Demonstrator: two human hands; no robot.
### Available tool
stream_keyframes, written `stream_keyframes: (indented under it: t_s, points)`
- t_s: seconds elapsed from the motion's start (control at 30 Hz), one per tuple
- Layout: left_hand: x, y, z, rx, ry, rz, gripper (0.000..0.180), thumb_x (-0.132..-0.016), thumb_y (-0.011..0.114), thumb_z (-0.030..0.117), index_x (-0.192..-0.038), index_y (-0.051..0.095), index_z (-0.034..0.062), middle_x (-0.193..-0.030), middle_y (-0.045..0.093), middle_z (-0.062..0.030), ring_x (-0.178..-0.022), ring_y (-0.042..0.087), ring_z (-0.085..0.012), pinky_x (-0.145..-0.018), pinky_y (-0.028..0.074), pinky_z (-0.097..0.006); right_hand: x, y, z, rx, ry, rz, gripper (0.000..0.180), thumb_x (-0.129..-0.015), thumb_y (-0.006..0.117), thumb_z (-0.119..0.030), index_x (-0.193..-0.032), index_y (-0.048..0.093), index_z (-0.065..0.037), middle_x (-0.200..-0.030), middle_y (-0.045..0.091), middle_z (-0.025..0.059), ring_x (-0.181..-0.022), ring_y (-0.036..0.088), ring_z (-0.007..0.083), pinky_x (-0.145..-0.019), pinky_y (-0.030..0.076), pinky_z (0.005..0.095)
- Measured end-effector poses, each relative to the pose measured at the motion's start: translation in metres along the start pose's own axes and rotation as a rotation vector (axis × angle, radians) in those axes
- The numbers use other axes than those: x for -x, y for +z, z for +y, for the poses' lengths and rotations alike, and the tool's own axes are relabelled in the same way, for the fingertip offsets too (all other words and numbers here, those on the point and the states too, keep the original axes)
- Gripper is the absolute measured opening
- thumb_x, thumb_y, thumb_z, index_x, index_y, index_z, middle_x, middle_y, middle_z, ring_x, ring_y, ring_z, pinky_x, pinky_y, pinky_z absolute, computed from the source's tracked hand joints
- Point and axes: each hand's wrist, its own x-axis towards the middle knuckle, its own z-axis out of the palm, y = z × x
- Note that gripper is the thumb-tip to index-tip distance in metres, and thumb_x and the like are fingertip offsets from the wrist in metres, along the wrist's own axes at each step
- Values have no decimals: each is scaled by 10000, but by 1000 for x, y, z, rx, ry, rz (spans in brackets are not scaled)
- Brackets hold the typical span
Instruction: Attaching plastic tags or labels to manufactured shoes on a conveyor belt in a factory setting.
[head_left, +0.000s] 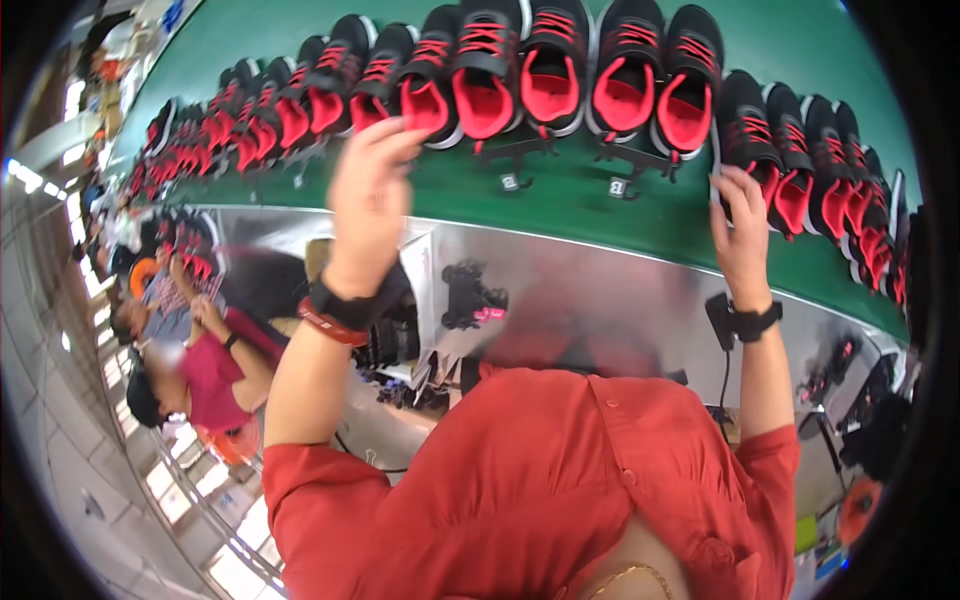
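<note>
A long row of black sneakers with red laces and red linings stands on the green tabletop, heels toward me. My left hand (370, 195) is raised over the table's near edge, slightly blurred, fingers apart and stretched toward the heel of a sneaker (428, 100); nothing shows in it. Farther right, my right hand (742, 225) has its fingers bent around the heel of another sneaker (748, 125), partly hiding it. Between the hands, two black plastic shoe hangers (516, 153) (632, 163) with small white tags lie by the heels of the middle sneakers (487, 65).
The green table (580, 215) has a metal front edge. Below it on the left is a white-sided shelf (420, 300) with dark items. More black hangers (470, 295) appear beneath the edge. At left, a person in a dark red top (225, 385) works along the same line.
</note>
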Motion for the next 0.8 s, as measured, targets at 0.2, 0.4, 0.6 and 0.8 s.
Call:
stream_keyframes:
  t_s: [0.2, 0.4, 0.6, 0.8]
  points:
    - [171, -97, -51, -484, -515, 197, 265, -836, 531, -56, -1069, 633, 16, -1032, 622, -115, -919, 599, -231, -791, 487, -338, 31, -6, -8, 124, -134, -54, 172, -815, 627, 13, -964, 645, -70, -1071, 622, 76, -1025, 574, 262, -938, 367, 375]
    - [267, -97, -53, -448, -691, 357, 581, -878, 654, 196, -1385, 431, 22, -1329, 493, -187, -1243, 462, -327, -1065, 336, -413, 27, -9, -20, 27, -139, -74, 179, -806, 631, 13, -964, 641, -69, -1042, 624, 58, -1011, 568, 254, -934, 363, 370]
    - [235, -49, -34, -740, -872, 163, 962, -743, 787, 434, -1461, 314, 1, -1290, 537, -296, -1205, 510, -440, -1070, 348, -436, 42, -7, -21, -16, -160, -112, 171, -797, 630, 13, -944, 636, -73, -996, 617, 51, -974, 564, 247, -915, 362, 365]
    - [243, -59, -72, -359, -882, 347, 628, -766, 743, 162, -1310, 472, 1, -1110, 661, -176, -1004, 640, -315, -891, 483, -386, 56, -13, -27, -52, -131, -132, 142, -795, 626, 11, -908, 621, -74, -933, 616, 37, -940, 564, 233, -907, 360, 366]
